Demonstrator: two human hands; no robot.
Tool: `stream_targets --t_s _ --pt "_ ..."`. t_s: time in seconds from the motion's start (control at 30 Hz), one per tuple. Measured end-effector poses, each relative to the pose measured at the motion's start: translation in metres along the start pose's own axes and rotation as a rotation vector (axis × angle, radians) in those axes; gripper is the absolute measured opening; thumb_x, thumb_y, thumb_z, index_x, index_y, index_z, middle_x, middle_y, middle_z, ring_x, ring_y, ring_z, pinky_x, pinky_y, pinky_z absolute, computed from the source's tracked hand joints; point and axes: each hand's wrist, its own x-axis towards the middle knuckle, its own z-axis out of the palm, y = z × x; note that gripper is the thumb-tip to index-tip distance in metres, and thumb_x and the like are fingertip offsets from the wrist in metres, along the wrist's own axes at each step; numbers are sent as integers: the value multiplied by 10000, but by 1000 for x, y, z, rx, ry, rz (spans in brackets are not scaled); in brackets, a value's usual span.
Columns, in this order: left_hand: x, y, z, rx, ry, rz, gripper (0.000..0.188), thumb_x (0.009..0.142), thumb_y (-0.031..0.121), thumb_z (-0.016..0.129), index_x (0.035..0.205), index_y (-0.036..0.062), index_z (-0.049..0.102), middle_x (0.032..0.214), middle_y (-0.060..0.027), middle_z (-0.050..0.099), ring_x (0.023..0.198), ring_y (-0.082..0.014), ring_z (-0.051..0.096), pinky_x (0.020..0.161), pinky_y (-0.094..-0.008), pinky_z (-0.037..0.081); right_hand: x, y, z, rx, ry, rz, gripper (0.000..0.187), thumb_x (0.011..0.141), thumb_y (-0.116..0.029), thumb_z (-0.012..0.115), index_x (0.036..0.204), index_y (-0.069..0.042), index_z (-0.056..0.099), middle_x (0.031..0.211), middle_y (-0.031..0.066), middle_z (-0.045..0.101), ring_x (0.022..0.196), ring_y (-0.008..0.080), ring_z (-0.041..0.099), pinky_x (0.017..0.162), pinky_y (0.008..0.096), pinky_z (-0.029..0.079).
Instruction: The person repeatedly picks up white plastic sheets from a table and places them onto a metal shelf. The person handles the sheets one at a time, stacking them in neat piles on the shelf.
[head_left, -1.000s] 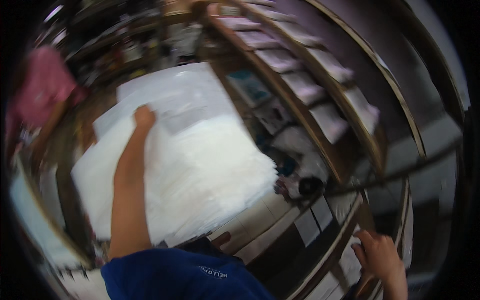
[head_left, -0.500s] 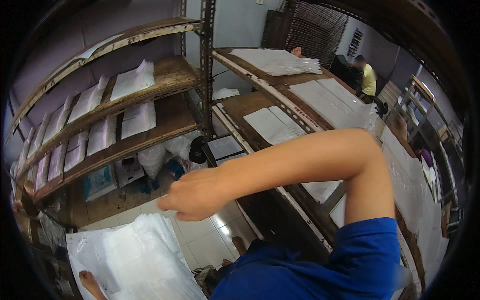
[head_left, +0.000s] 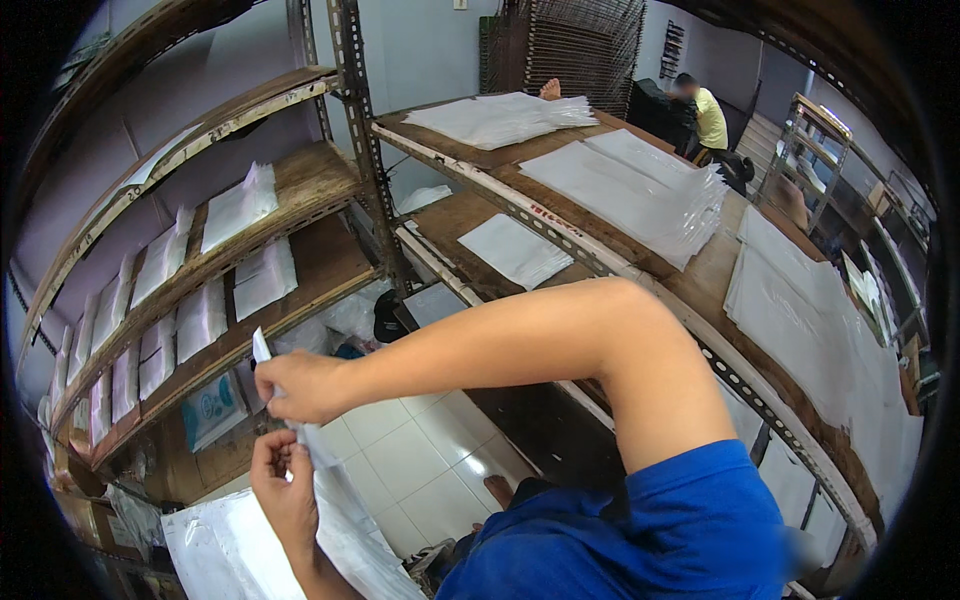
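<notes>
A pile of whitish, translucent plastic sheets or bags [head_left: 215,540] lies in front of me at the lower left. My right hand [head_left: 303,387] reaches across from the right, its fingers closed on a folded white plastic strip [head_left: 262,346] that pokes up beyond them. Just below it, my left hand [head_left: 285,490] has thumb and fingers bent together by the same white plastic. From between the hands a long pale sheet [head_left: 350,520] hangs down over the pile's right side. Whether the left fingertips pinch its edge is hard to see.
Wooden shelves [head_left: 275,190] at the left hold several small plastic packs. Racks [head_left: 640,270] on the right carry broad plastic stacks. A black cap [head_left: 388,316] lies beneath. Far off, a person in yellow [head_left: 711,120] sits. Pale floor tiles [head_left: 400,452] show below my arm.
My left hand has come up off the pile to just below my right hand. White plastic now shows raised between them. The view has shifted a little.
</notes>
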Motion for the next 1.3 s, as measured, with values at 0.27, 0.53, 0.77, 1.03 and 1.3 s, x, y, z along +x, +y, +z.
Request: stream_targets --t_s 0.27,0.53,0.77,1.03,1.3 --pt "-4 35 54 -77 3 166 194 839 30 606 1020 -36 584 783 -30 581 704 -87 485 675 -229 410 -39 -25 -144 -235 -22 149 218 950 -164 452 1051 -8 568 1002 156 610 925 255 608 799 394 496" --pt "-41 19 59 -172 -63 60 199 824 34 618 1007 -41 608 788 -50 622 729 -99 535 671 -241 426 -213 -65 -337 -152 802 542 239 897 -245 641 1064 -117 526 759 -45 451 615 34 354 469 196 265" --pt "-57 -8 81 -113 -239 19 184 797 14 621 975 -32 622 745 -60 654 697 -113 586 641 -244 433 -316 -16 -363 -449 947 858 241 893 -239 633 961 -62 483 692 19 506 520 89 442 439 263 350" --pt "-65 -10 87 -76 -298 13 181 787 17 632 961 -35 630 743 -74 660 690 -131 597 628 -255 436 -369 26 -356 -1058 726 784 279 868 -233 593 923 25 501 795 214 619 776 351 644 695 437 489" --pt "-74 -12 87 -39 -281 -10 187 778 18 643 958 -32 634 759 -91 662 688 -148 597 627 -267 436 -374 29 -360 -1147 588 1000 315 839 -221 514 943 76 536 925 307 595 900 453 598 804 512 453"
